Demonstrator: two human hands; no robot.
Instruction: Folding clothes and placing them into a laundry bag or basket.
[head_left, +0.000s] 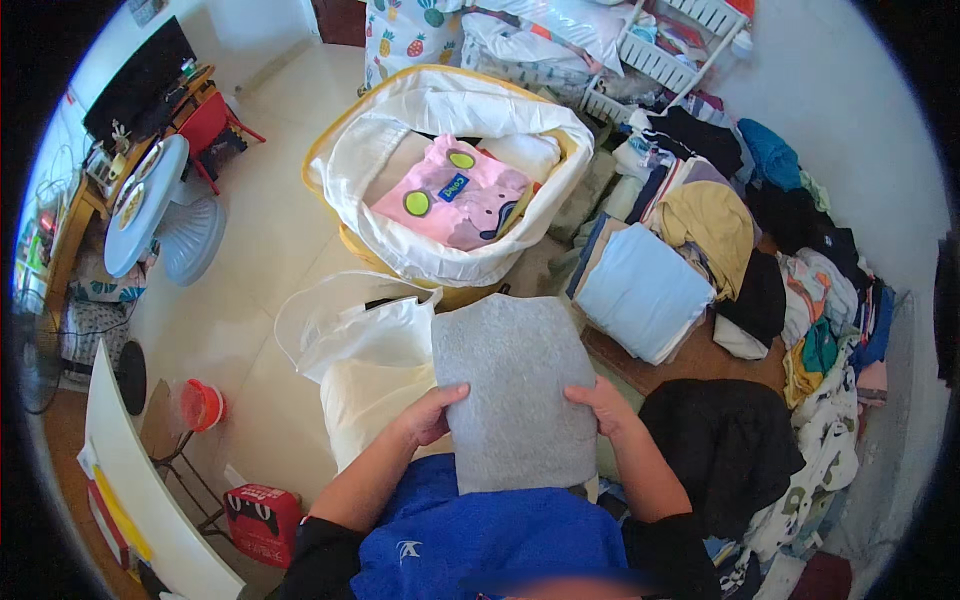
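Note:
A grey folded garment (517, 390) lies flat and smooth in front of my body. My left hand (435, 416) grips its left edge, thumb on top and fingers hidden underneath. On the opposite edge, my right hand (604, 405) holds it the same way. Beyond it stands a fabric storage bag (352, 225) with yellow trim and a white lining, its top unzipped. Inside that bag sits a pink folded garment (457, 195) with green circles and a cartoon animal print. A stack of folded clothes (645, 292), light blue on top, rests to the right of the grey garment.
Loose clothes pile up (810, 217) along the right wall, with a black garment (720, 450) near my right elbow. A cream bag (375, 375) with a clear flap lies at left. Further left are a red bucket (201, 405), a red box (262, 525) and a pale blue table (154, 202).

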